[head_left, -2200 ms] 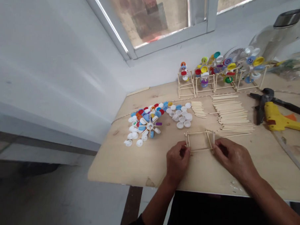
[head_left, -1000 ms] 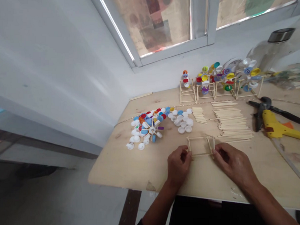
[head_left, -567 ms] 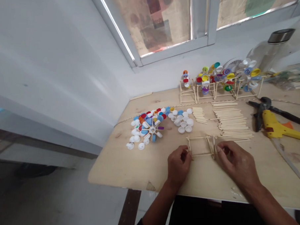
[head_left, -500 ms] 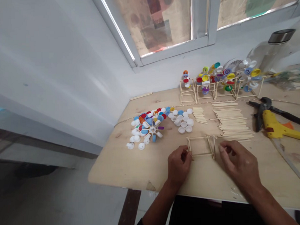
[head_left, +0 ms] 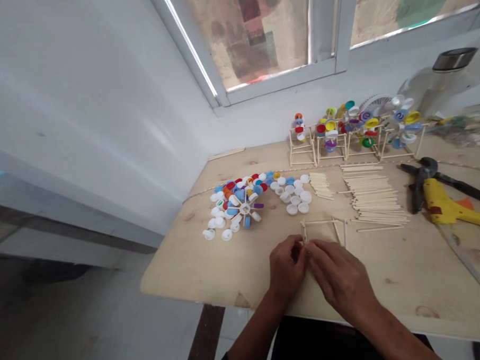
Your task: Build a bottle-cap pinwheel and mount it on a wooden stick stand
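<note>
A small frame of thin wooden sticks (head_left: 323,222) lies on the table in front of me. My left hand (head_left: 287,267) is closed in a pinch on its near left corner. My right hand (head_left: 341,277) is closed too, its fingertips at the same corner, touching those of the left; it covers most of the frame's near side. Beyond the frame lie a row of loose sticks (head_left: 376,199) and a bunch of shorter sticks (head_left: 321,185). Left of it, a spoked wheel (head_left: 245,208) with bottle caps on its arms rests against a pile of caps.
White bottle caps (head_left: 295,200) are grouped behind the frame. Black pincers (head_left: 425,169) and a yellow glue gun (head_left: 438,202) lie at the right. Along the wall stand several stick frames (head_left: 303,151) with cap wheels. The table's front edge (head_left: 191,300) runs close to my arms.
My right hand has moved left, from beside the frame's right end to its near left corner. My left hand has stayed at that corner.
</note>
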